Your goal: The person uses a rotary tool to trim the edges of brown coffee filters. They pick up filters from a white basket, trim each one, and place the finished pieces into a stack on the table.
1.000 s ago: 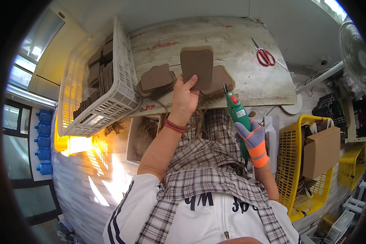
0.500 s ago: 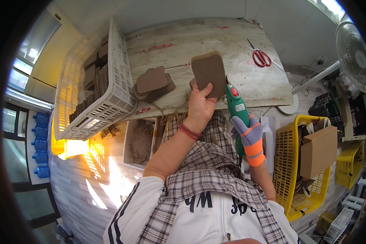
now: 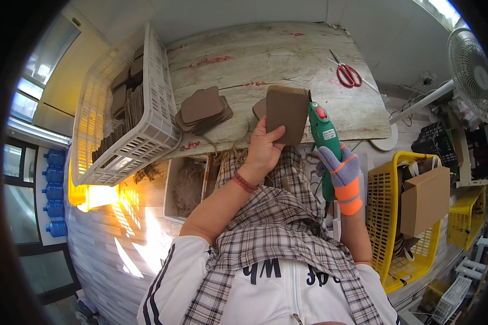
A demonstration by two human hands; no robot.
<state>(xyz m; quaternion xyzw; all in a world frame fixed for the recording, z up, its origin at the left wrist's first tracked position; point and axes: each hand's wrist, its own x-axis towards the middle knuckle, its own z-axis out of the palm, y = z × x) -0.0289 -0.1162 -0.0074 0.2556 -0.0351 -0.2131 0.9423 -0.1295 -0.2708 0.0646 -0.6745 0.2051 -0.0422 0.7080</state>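
Observation:
My left hand point(image 3: 264, 147) is bare and closed on a brown rounded pad point(image 3: 288, 116), its thumb across the near face. A lighter mesh-like strip shows along the pad's far edge. In a grey and orange glove, my right hand point(image 3: 337, 169) wraps around a green handheld electric cutting tool point(image 3: 324, 130) with a red button. The tool's thin dark blade points away from me, close by the pad's right edge; whether they touch I cannot tell. Partly behind the held pad, another brown pad point(image 3: 259, 109) lies on the worn wooden table point(image 3: 244, 54).
Left of these lies a stack of brown pads point(image 3: 200, 105), beside a white plastic crate point(image 3: 160, 92) full of similar pads. Red-handled scissors point(image 3: 348, 75) rest at the table's far right. A fan point(image 3: 474, 76) and a yellow basket point(image 3: 378, 216) with a cardboard box stand to the right.
The pad in my left hand has moved right and slightly nearer to me. The tool in my right hand has shifted right and slightly away from me.

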